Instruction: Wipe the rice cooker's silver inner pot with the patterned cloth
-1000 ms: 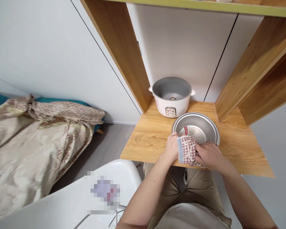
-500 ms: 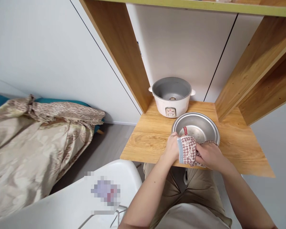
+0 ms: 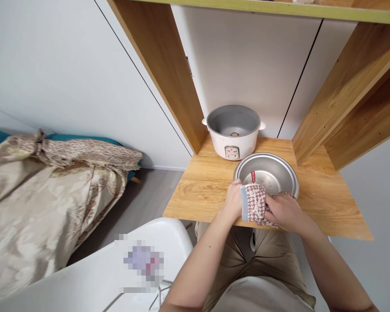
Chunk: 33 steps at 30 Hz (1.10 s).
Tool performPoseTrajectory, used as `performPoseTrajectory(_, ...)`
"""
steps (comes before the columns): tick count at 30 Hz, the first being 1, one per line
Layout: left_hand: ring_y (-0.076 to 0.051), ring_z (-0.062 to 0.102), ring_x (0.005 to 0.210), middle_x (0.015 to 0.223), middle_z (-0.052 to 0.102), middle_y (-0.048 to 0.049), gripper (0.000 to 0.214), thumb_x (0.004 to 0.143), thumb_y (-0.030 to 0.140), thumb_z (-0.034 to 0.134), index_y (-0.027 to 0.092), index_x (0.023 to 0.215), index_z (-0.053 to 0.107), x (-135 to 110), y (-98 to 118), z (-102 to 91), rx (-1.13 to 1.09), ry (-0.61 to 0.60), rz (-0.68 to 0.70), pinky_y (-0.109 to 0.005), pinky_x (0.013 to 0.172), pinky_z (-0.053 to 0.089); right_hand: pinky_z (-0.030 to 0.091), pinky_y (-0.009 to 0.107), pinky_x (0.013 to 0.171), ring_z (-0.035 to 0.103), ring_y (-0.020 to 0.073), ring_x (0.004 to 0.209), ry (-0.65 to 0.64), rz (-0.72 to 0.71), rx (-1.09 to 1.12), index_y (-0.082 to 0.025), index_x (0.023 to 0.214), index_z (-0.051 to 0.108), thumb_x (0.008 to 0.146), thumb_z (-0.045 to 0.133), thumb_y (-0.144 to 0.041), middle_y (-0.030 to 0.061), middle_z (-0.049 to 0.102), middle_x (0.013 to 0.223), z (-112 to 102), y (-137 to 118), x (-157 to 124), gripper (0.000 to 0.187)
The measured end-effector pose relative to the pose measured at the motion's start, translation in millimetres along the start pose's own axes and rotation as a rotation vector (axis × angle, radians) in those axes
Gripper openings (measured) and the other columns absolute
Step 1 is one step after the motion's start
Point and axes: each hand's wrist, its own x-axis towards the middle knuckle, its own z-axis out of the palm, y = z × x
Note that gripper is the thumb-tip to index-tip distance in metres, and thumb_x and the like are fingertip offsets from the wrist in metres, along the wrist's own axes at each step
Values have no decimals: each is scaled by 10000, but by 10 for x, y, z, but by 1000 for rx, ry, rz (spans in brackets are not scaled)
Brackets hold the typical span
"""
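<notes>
A shiny metal bowl (image 3: 273,170) sits on the wooden shelf-table (image 3: 201,186) in front of me. A red-and-white patterned cloth (image 3: 254,203) with a blue edge and a red tag is draped over the bowl's near rim. My left hand (image 3: 234,202) grips the rim and the cloth's left edge. My right hand (image 3: 282,211) is closed on the cloth and presses it against the near side of the bowl. Behind the bowl stands a white rice cooker (image 3: 233,132) with no lid, its grey inside showing.
Wooden side panels (image 3: 162,65) flank the niche, with a shelf above. A white chair (image 3: 94,273) stands at lower left. A bed with a beige patterned cover (image 3: 45,195) lies to the left across grey floor.
Both hands and the cloth have shifted slightly on the bowl's near rim; the bowl and cooker stay in place.
</notes>
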Motion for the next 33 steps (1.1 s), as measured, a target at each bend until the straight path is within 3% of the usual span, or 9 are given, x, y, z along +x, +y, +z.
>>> performPoseTrajectory(4, -142, 395, 456, 476, 523, -1, 166, 757, 304, 553, 195, 638, 593, -16, 24, -25, 90, 48, 47, -324, 587, 349, 368, 303, 680, 647, 231, 777, -11, -18, 19, -171, 1090, 559, 920, 444, -398, 74, 705, 844, -12, 61, -6, 306)
performPoseTrajectory(12, -125, 354, 431, 428, 460, 16, 305, 805, 200, 457, 194, 503, 501, 50, -26, 27, 38, -25, 7, -304, 545, 306, 347, 298, 625, 643, 224, 701, 30, 62, -14, -166, 1015, 564, 922, 428, -373, 74, 692, 772, 27, -131, 21, 265)
performPoseTrajectory(20, -125, 369, 451, 466, 500, 19, 222, 764, 269, 551, 198, 554, 537, 14, 21, -30, 92, 18, 60, -312, 573, 328, 360, 301, 678, 642, 234, 759, -32, -11, 38, -188, 1063, 572, 926, 414, -433, 72, 703, 828, -44, 45, 3, 323)
performPoseTrajectory(28, -114, 364, 445, 469, 504, 30, 294, 830, 175, 453, 188, 546, 530, 34, -6, 15, 38, -22, -13, -298, 570, 324, 350, 301, 631, 645, 226, 713, -4, 66, -9, -159, 1029, 563, 915, 420, -352, 85, 696, 783, -9, -138, 33, 265)
performPoseTrajectory(33, -113, 352, 437, 445, 479, 27, 290, 803, 204, 479, 193, 513, 495, 28, -15, -6, 30, -36, 7, -301, 564, 325, 356, 298, 644, 646, 227, 726, -14, 33, -1, -178, 1005, 569, 924, 410, -392, 77, 699, 790, -17, -62, 14, 279)
